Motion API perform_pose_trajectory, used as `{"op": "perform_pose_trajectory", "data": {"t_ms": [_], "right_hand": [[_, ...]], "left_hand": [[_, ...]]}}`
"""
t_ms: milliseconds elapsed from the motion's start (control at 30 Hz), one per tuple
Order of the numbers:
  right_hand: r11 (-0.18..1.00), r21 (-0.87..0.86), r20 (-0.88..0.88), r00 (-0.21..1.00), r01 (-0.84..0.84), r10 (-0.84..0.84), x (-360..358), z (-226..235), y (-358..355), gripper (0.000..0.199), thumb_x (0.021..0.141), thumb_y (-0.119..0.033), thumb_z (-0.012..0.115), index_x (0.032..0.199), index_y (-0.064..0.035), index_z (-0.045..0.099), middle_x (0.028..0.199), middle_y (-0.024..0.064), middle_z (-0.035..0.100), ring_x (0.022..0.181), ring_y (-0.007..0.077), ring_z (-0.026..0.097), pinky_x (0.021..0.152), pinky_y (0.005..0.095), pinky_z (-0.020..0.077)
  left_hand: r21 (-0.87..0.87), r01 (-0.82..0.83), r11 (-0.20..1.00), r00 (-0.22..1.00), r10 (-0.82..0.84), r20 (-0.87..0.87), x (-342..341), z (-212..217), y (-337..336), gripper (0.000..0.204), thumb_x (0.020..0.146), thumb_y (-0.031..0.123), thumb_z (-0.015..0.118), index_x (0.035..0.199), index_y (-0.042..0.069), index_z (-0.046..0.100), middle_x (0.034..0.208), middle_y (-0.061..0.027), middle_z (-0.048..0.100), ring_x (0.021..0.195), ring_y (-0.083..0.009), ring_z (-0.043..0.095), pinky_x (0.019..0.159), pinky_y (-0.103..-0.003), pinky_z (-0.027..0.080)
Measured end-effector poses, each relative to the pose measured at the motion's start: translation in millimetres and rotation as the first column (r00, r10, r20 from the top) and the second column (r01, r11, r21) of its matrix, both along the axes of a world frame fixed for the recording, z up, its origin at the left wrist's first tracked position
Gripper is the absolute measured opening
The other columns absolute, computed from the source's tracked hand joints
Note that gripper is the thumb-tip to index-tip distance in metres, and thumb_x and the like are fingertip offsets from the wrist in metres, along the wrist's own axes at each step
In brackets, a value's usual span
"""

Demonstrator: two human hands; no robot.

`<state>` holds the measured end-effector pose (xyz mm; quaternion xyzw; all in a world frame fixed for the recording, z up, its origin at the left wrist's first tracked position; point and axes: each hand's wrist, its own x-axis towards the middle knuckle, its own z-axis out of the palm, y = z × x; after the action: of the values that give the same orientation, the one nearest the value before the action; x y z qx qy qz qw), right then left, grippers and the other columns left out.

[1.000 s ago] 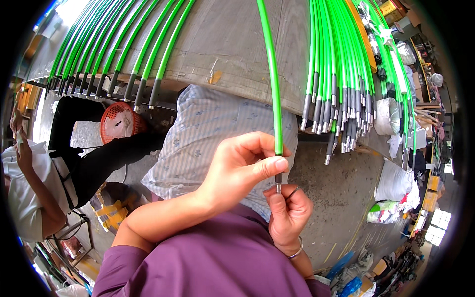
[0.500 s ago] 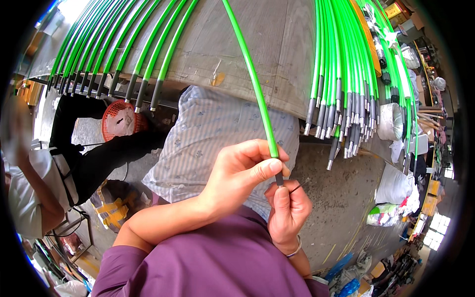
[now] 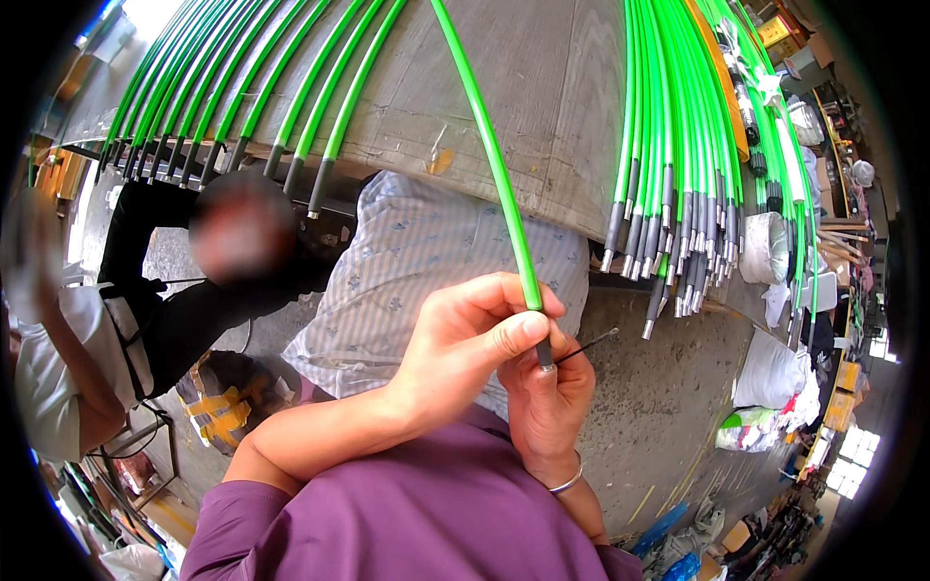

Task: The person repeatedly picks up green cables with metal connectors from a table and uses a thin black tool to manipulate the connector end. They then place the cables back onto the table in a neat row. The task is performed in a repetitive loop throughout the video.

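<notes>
From the table a bright green cable point(image 3: 494, 165) runs down toward me, ending in a dark grey sleeve point(image 3: 545, 351) with a small metal tip. My left hand point(image 3: 455, 334) is closed on the cable just above that sleeve, thumb on top. Just below, my right hand point(image 3: 549, 407) is closed beside the sleeve's tip, its thumb and fingers together. A thin dark rod point(image 3: 587, 346) with a pale tip sticks out from the right fingers. The fingers hide its other end, and I cannot tell whether it touches the cable.
Rows of similar green cables point(image 3: 320, 97) overhang the grey table point(image 3: 542, 87) at left, with a dense bundle point(image 3: 678, 145) at right. A striped cloth point(image 3: 407, 261) hangs below the edge. At left sits another person point(image 3: 58, 368); a taped bag point(image 3: 223, 402) lies nearby.
My right hand has shifted slightly left and turned at the wrist. More of the thin rod now shows, pointing up to the right. My left hand keeps its hold on the cable.
</notes>
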<state>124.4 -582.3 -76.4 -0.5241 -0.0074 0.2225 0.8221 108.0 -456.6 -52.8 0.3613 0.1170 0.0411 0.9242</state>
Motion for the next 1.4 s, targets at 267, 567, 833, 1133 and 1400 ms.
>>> {"op": "perform_pose_trajectory", "data": {"t_ms": [267, 567, 833, 1133, 1400], "right_hand": [[0.997, -0.021, 0.06, 0.996, -0.07, 0.071, -1.8, -2.7, -7.9, 0.035, 0.083, -0.035, 0.064, 0.077, -0.0052, 0.047, 0.059, -0.0048, 0.035, 0.051, 0.0062, 0.032, 0.047, 0.0233, 0.0273], [0.996, -0.025, 0.063, 0.994, -0.084, 0.085, 5.3, -1.0, -1.5, 0.044, 0.08, -0.045, 0.066, 0.075, -0.0045, 0.05, 0.055, -0.0042, 0.035, 0.049, 0.0071, 0.031, 0.047, 0.0234, 0.0242], [0.992, -0.02, 0.123, 0.984, -0.127, 0.129, 5.2, 3.7, 16.7, 0.034, 0.087, -0.035, 0.06, 0.075, -0.0056, 0.048, 0.053, -0.0051, 0.031, 0.046, 0.0058, 0.028, 0.045, 0.023, 0.022], [0.991, -0.082, 0.131, 0.984, -0.107, 0.117, -0.6, 8.7, 26.0, 0.036, 0.087, -0.037, 0.06, 0.074, -0.0057, 0.047, 0.052, -0.0051, 0.031, 0.045, 0.0056, 0.027, 0.044, 0.0229, 0.0215], [0.987, -0.068, 0.081, 0.985, -0.149, 0.154, -0.6, 16.2, 21.4, 0.038, 0.086, -0.038, 0.061, 0.075, -0.0036, 0.049, 0.053, -0.004, 0.034, 0.047, 0.0065, 0.029, 0.046, 0.024, 0.0235]], "left_hand": [[0.267, -0.128, 0.955, 0.989, 0.101, 0.112, -37.1, 46.3, 56.5, 0.019, 0.082, 0.009, 0.065, 0.093, -0.004, 0.058, 0.086, -0.0098, 0.059, 0.073, -0.0146, 0.058, 0.063, -0.028, 0.048], [0.987, -0.054, -0.154, 0.778, 0.613, 0.138, -122.0, 81.0, 294.5, 0.015, 0.083, 0.012, 0.059, 0.081, -0.003, 0.06, 0.064, -0.0015, 0.055, 0.056, -0.0081, 0.053, 0.054, -0.022, 0.041], [0.56, 0.583, -0.589, 0.579, 0.784, 0.221, -154.7, 67.8, 452.3, 0.01, 0.072, 0.011, 0.061, 0.073, 0.001, 0.059, 0.071, -0.0201, 0.059, 0.067, -0.0371, 0.057, 0.062, -0.043, 0.044], [0.588, 0.658, -0.47, 0.543, 0.837, 0.062, -148.7, 45.8, 496.7, 0.014, 0.073, 0.016, 0.067, 0.083, 0.006, 0.066, 0.081, -0.0185, 0.063, 0.081, -0.0335, 0.062, 0.069, -0.043, 0.046], [0.612, 0.638, -0.468, 0.436, 0.874, 0.214, -158.9, 62.6, 481.1, 0.016, 0.08, 0.021, 0.062, 0.084, 0.005, 0.064, 0.087, -0.0156, 0.064, 0.087, -0.0334, 0.061, 0.072, -0.043, 0.047]]}}
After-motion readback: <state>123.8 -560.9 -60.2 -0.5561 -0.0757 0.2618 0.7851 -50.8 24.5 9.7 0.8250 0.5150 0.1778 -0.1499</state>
